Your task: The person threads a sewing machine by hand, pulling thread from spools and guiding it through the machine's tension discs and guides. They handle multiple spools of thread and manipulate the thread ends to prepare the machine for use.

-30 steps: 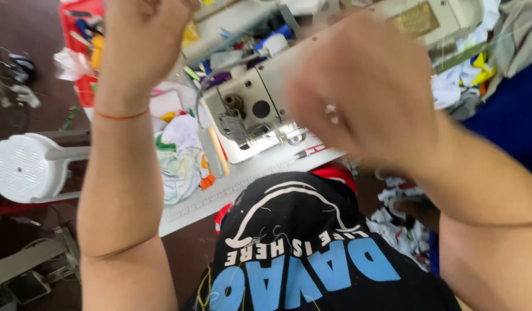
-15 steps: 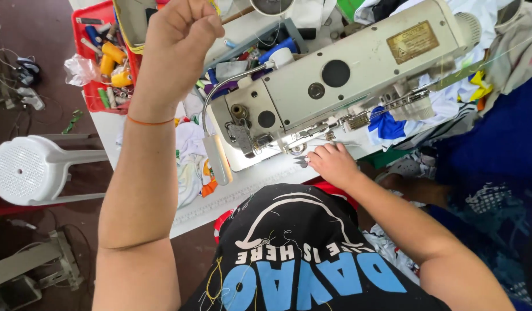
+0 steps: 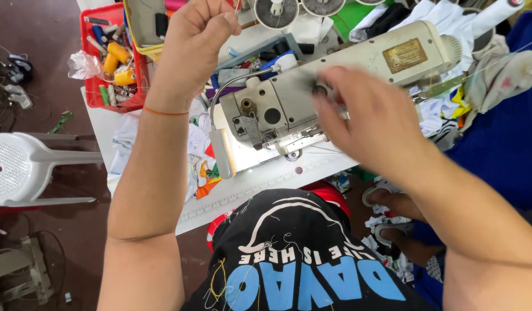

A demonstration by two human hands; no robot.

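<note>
I see one label: a small rectangular brass-coloured plate (image 3: 404,55) fixed to the cream sewing machine (image 3: 346,75), upper right of centre. At upper left, a crumpled clear plastic bag (image 3: 82,64) lies beside the red basket (image 3: 99,101).

White sewing table (image 3: 260,190) crowded with gear

A cream industrial sewing machine (image 3: 335,86) stands mid-table; a red plastic basket of thread spools (image 3: 113,63) sits at the far left corner, colourful fabric scraps (image 3: 199,167) lie along the left edge, and what looks like white cloth (image 3: 444,115) piles at the right.
</note>
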